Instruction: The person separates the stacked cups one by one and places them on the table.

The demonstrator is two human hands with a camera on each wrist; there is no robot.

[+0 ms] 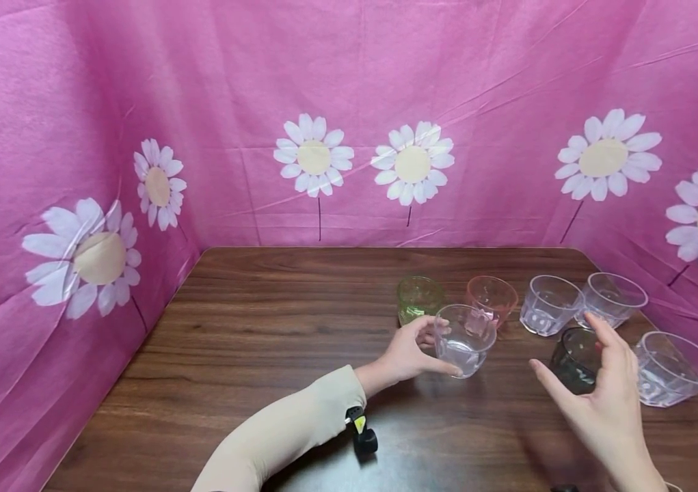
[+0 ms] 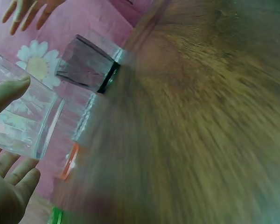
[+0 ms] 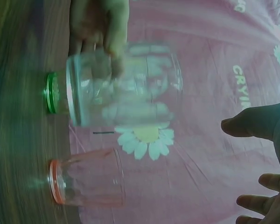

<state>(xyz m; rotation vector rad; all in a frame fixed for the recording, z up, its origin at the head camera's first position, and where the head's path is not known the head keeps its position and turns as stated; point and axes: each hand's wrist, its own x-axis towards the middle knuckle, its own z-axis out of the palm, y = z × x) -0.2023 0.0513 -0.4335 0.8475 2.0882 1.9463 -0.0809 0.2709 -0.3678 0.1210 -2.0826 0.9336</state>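
My left hand (image 1: 407,354) holds a clear plastic cup (image 1: 465,348) from its left side, thumb low at the front and fingers behind. In the left wrist view, the same clear cup (image 2: 23,116) is between the thumb and the fingers. My right hand (image 1: 614,403) is spread, thumb apart from the fingers, with nothing in it. It overlaps a dark grey cup (image 1: 570,362) in the head view, while the left wrist view shows the right hand well apart from that dark cup (image 2: 86,65). Behind the held cup stand a green cup (image 1: 418,294) and a pink cup (image 1: 493,294).
Two clear cups, one nearer (image 1: 548,307) and one farther right (image 1: 619,301), stand near the back right. Another clear cup (image 1: 671,372) is by the right edge. The brown wooden table (image 1: 232,328) is enclosed by a pink cloth (image 1: 232,82) printed with daisies.
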